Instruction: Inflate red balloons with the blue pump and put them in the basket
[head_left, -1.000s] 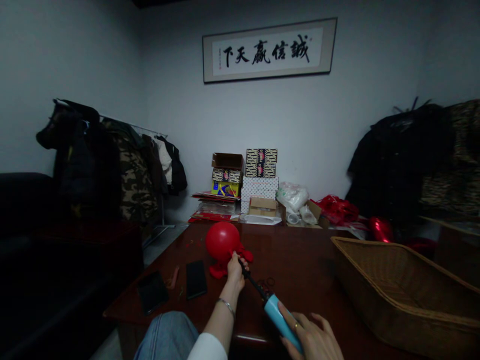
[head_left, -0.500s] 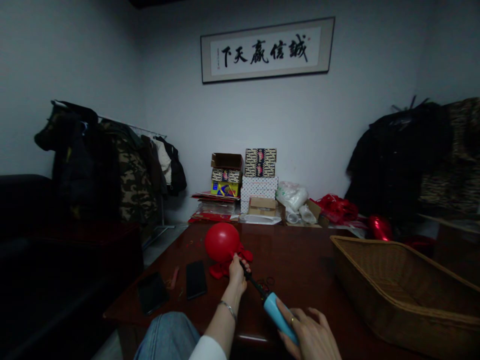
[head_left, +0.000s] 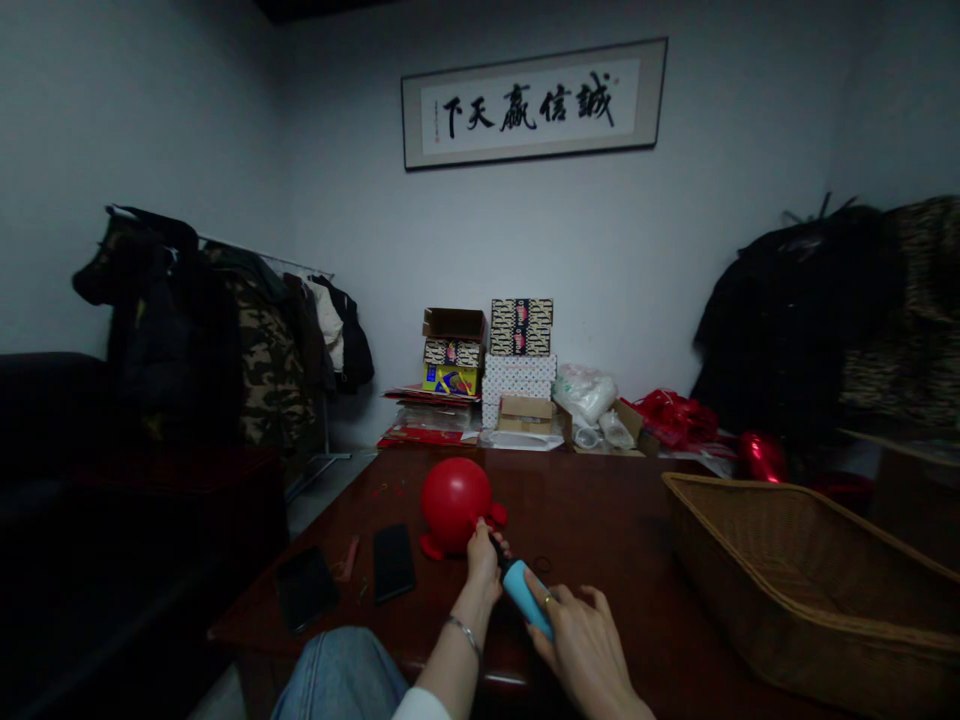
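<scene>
A partly inflated red balloon [head_left: 454,503] sits above the table, its neck pinched in my left hand [head_left: 486,562] around the tip of a hand balloon pump [head_left: 527,598]. My left fingers are closed and hide the join. My right hand [head_left: 586,640] is wrapped around the pump's light blue body, with some fingers raised. Only a short piece of the black shaft shows between my hands. Behind and under the balloon lie limp red balloons [head_left: 498,514], mostly covered by it.
On the brown table [head_left: 600,510] lie a black phone [head_left: 394,562], a dark flat device [head_left: 306,588], and small rubber bands [head_left: 541,565]. A wicker basket [head_left: 750,600] stands at right. Stacked boxes [head_left: 521,375] are at the far wall, and clothes racks flank both sides.
The balloon has grown larger and shifted slightly right. My right hand has pushed the blue pump body up and left toward my left hand, and less black shaft shows.
</scene>
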